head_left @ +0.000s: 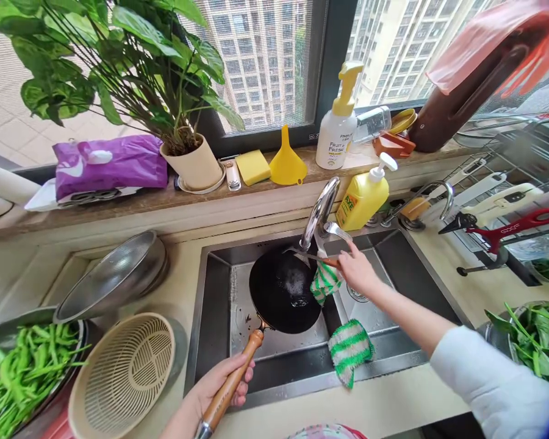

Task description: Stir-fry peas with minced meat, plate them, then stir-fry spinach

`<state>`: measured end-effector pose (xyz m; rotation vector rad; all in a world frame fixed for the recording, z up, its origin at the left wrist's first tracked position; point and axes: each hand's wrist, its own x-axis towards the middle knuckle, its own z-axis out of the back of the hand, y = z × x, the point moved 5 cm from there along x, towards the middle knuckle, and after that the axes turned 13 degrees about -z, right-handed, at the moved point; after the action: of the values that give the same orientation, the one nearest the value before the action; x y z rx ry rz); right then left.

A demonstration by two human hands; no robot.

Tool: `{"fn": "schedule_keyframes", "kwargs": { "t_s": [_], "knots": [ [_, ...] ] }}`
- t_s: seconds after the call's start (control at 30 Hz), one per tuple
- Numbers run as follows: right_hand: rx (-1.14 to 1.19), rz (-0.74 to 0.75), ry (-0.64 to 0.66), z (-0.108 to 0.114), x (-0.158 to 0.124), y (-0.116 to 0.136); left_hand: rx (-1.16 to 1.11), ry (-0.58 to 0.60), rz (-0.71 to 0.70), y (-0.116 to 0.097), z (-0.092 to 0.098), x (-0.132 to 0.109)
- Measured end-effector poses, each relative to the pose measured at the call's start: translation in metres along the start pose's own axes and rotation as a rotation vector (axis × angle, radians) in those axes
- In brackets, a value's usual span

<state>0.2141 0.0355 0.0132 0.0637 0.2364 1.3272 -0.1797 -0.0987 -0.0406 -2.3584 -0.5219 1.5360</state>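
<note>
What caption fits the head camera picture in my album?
Left hand holds a black wok by its wooden handle; right hand at the faucet lever.

Left hand (215,378)'s down low, fingers wrapped in a grip. Right hand (357,271)'s way further out, arm (407,317) stretched, one finger poking forward.

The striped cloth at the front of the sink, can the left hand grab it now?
Probably not: the left hand is wrapped round the wooden handle of the pan. If it let go, the way to the cloth looks free.
</note>
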Motion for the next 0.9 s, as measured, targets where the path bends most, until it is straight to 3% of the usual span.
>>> {"fn": "schedule_keyframes", "kwargs": {
  "t_s": [0.2, 0.3, 0.4, 0.5, 0.6, 0.73, 0.9],
  "knots": [
    [-0.081, -0.079, 0.085, -0.042, -0.023, 0.025, -0.168, 0.113, 0.061, 0.019, -0.001, 0.012],
    [-0.09, -0.061, 0.099, -0.035, -0.022, 0.019, -0.114, 0.108, 0.063, 0.017, -0.005, 0.009],
    [-0.102, -0.011, 0.076, -0.017, -0.029, -0.003, 0.017, 0.067, 0.044, 0.01, -0.011, -0.001],
    [-0.101, 0.003, 0.048, -0.009, -0.043, -0.036, 0.154, 0.048, 0.008, 0.002, -0.014, -0.017],
    [-0.067, -0.029, 0.017, -0.017, -0.06, -0.062, 0.296, 0.033, -0.03, -0.003, -0.01, -0.039],
    [0.026, -0.093, -0.022, -0.032, -0.088, -0.072, 0.489, -0.043, -0.032, -0.006, 0.004, -0.076],
    [0.271, -0.306, 0.182, -0.051, -0.142, -0.071, 0.684, -0.181, -0.075, 0.0, 0.022, -0.125]
  ]
}}
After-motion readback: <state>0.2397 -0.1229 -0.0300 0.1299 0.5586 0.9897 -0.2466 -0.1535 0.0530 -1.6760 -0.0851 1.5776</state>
